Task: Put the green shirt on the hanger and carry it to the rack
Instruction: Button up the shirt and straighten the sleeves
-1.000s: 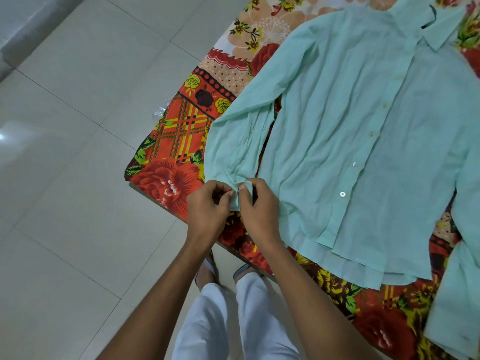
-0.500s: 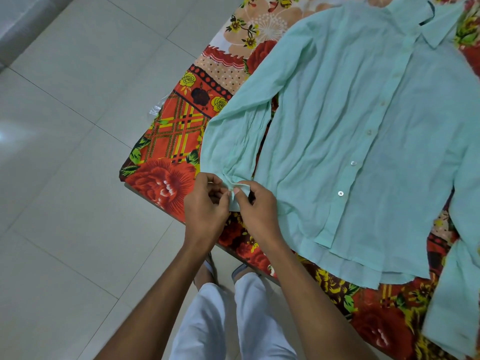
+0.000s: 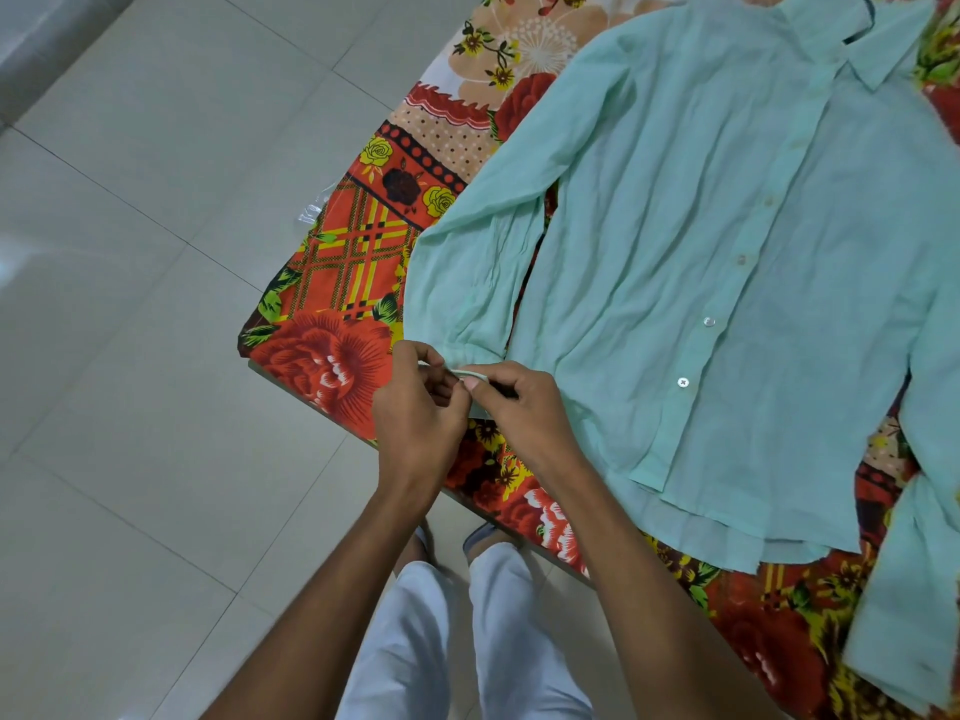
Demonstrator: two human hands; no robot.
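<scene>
The pale green shirt (image 3: 727, 283) lies spread flat, buttoned front up, on a table covered with a red floral cloth (image 3: 337, 283). Its collar points to the top right. One sleeve runs down the left side to a cuff (image 3: 470, 375) near the table's front edge. My left hand (image 3: 415, 413) and my right hand (image 3: 519, 413) meet at that cuff, and both pinch its edge between thumb and fingers. The other sleeve (image 3: 904, 605) hangs over the table edge at the lower right. No hanger or rack is in view.
Pale floor tiles (image 3: 130, 356) fill the left side and the space under me. The table's front edge (image 3: 311, 402) runs diagonally from left to lower right. My legs in light trousers (image 3: 457, 641) stand against it. A bit of clear plastic (image 3: 311, 213) shows at the table's left edge.
Both hands stay at the cuff and work its edge with small finger movements. The shirt's body has not moved on the table.
</scene>
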